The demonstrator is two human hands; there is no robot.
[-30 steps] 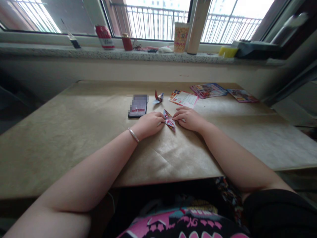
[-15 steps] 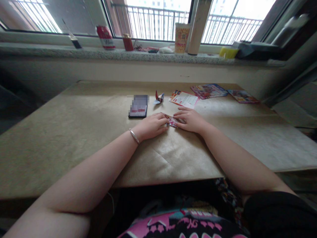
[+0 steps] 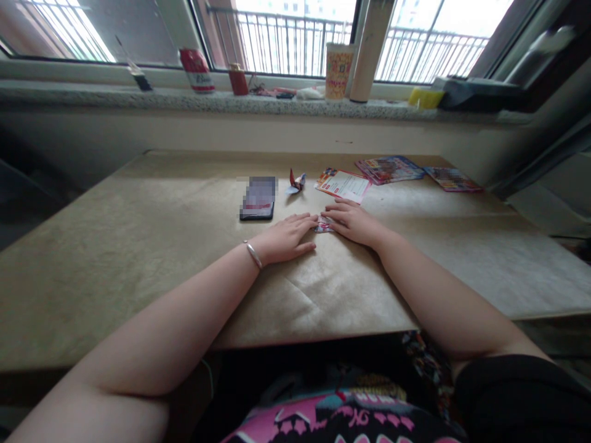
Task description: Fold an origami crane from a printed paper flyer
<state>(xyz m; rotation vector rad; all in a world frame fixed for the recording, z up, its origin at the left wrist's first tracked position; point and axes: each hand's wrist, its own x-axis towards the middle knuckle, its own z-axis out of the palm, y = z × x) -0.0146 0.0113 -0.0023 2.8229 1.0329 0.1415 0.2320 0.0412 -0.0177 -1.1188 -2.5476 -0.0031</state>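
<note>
A small folded piece of patterned red paper (image 3: 322, 226) lies flat on the brown paper-covered table (image 3: 138, 246), mostly hidden between my hands. My left hand (image 3: 289, 237), with a silver bracelet at the wrist, lies flat with fingers stretched out, its fingertips at the paper's left side. My right hand (image 3: 353, 221) rests palm down with fingers extended, pressing on the paper's right side. A finished folded paper figure (image 3: 296, 181) stands just beyond them.
A dark phone (image 3: 257, 198) lies left of the figure. A leaflet (image 3: 342, 184) and colourful booklets (image 3: 390, 168) lie at the back right. The stone windowsill (image 3: 138, 98) holds a red can (image 3: 197, 69), a patterned cup (image 3: 338, 70) and other small items.
The folded paper, first raised and held between my fingertips, has been laid down flat. Both hands have opened out and now press on it.
</note>
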